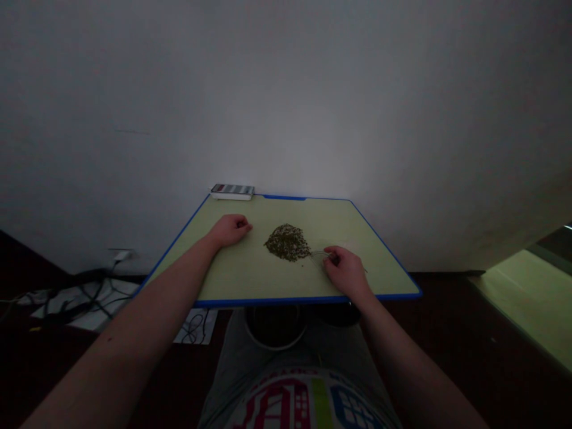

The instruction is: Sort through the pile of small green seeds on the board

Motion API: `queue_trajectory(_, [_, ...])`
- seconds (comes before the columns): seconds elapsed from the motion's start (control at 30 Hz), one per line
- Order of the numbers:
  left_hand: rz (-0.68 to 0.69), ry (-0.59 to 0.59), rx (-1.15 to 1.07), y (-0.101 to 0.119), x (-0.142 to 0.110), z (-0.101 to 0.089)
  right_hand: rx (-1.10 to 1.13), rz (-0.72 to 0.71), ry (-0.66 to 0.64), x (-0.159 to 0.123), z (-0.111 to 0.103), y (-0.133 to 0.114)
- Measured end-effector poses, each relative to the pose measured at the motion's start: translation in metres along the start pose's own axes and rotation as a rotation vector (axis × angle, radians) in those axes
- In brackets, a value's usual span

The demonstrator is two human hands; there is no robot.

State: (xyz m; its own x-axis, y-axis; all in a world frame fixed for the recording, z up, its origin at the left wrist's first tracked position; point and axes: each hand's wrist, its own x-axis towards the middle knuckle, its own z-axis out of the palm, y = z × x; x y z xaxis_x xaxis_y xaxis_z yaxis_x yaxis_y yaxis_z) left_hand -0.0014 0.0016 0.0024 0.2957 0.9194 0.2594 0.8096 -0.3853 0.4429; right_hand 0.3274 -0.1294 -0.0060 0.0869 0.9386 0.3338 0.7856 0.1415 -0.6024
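Note:
A small heap of dark greenish-brown bits (287, 242) lies in the middle of a pale green table with a blue rim (250, 302). My left hand (230, 229) rests on the tabletop to the left of the heap, its fingers curled in a loose fist with nothing visible in it. To the right of the heap, my right hand (346, 271) lies on the table with fingers pinched on a thin pale piece that I cannot make out, close to the heap's edge.
A flat white and grey device (232, 191) lies at the table's far left corner against the wall. A round bowl (276, 328) sits below the table's near edge, on my lap. Cables and papers (89, 298) cover the floor at left. Another pale green surface (531, 298) shows at right.

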Motion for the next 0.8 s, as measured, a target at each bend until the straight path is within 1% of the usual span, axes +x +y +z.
queue_trajectory(0.23, [-0.003,-0.003,0.000,-0.004,0.001,0.001,-0.020,0.043,0.042,-0.001,-0.009,0.011])
queue_trajectory(0.37, [-0.004,0.000,0.007,-0.004,0.002,0.002,-0.006,0.035,0.044,0.000,-0.011,0.016])
queue_trajectory(0.6, [-0.011,0.001,-0.003,-0.001,0.001,0.001,0.020,-0.025,0.006,0.002,-0.004,0.016])
queue_trajectory(0.8, [-0.011,-0.003,-0.009,-0.001,0.000,0.001,-0.017,-0.033,0.023,0.006,-0.002,0.011])
